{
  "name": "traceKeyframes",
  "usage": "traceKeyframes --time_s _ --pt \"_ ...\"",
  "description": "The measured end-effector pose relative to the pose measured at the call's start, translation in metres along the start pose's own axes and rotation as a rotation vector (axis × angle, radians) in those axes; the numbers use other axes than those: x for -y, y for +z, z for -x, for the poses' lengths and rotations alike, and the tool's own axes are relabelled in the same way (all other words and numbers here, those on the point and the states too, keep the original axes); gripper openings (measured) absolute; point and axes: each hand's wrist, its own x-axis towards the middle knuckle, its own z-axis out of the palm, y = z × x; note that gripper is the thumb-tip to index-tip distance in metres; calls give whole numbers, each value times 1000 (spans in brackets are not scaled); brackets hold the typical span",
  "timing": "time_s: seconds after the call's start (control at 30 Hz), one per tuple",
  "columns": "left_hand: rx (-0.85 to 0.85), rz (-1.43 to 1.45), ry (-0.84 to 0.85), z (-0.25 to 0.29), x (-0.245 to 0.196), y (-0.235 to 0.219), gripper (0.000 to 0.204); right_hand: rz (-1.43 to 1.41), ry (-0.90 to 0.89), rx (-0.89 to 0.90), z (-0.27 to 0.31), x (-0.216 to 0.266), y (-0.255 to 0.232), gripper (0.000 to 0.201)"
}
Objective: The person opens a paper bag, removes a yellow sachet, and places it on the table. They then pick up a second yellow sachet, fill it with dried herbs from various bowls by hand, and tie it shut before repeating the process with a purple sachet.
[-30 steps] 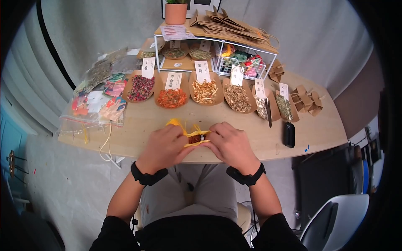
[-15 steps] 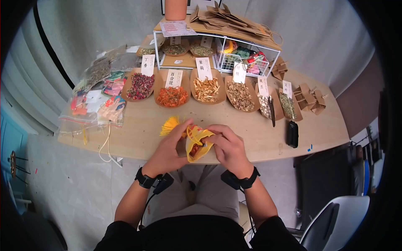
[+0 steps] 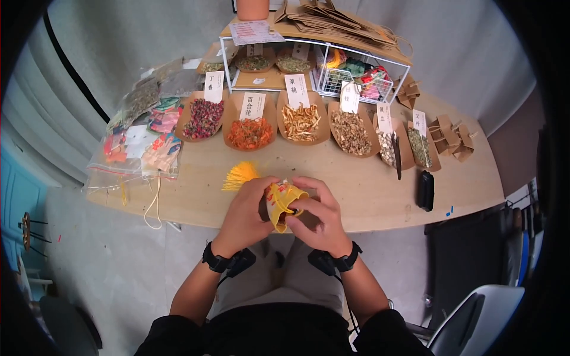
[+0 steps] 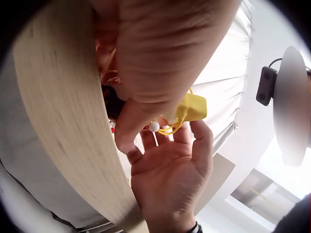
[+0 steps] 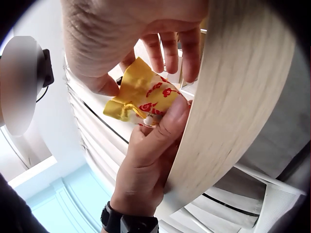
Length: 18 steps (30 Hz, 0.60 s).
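1. Pouch (image 3: 279,199), yellow with red marks, is held between both hands over the table's near edge, its mouth tilted toward the person.
2. Left hand (image 3: 243,216) grips the pouch's body, the thumb pressing its side. Right hand (image 3: 320,219) pinches the rim with thumb and index finger, the other fingers spread apart from it.
3. Cord (image 5: 131,108) loops around the neck, with a white bead (image 5: 147,120) beside it. The step in hand looks like working the mouth, perhaps widening or tidying it; how full the pouch is cannot be told.
4. The next move seems to call for a steady left grip, a light touch at the rim and the mouth kept from tipping lower, since loose contents could spill.
5. Tassel (image 3: 240,176) lies on the table (image 3: 196,190) just beyond the left hand; its threads could snag under the fingers.
6. Farther off, the case (image 3: 425,190) sits toward the right edge, and labelled dishes of dried plants, petals (image 3: 249,134) among them, stand in a row before the shelf (image 3: 240,81).
7. Paper bags (image 3: 338,26) lie on the shelf's top.
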Motion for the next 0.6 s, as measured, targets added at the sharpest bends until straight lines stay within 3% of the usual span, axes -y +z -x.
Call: traceKeyframes --time_s 0.1,0.2,0.3,0.5,0.6 --pt "-11 -84 28 0 0 0 62 75 -55 36 4 0 1 24" --pt "-11 -131 28 -2 -3 -1 61 10 41 46 9 1 -2 19" --pt "-23 -114 -29 -1 1 3 61 -230 243 -117 6 5 1 10" --pt "-36 -177 -17 -6 -2 1 64 -284 357 -173 12 -13 1 13" --pt "-29 -157 -40 -6 2 1 64 -244 441 -222 5 3 -3 13"
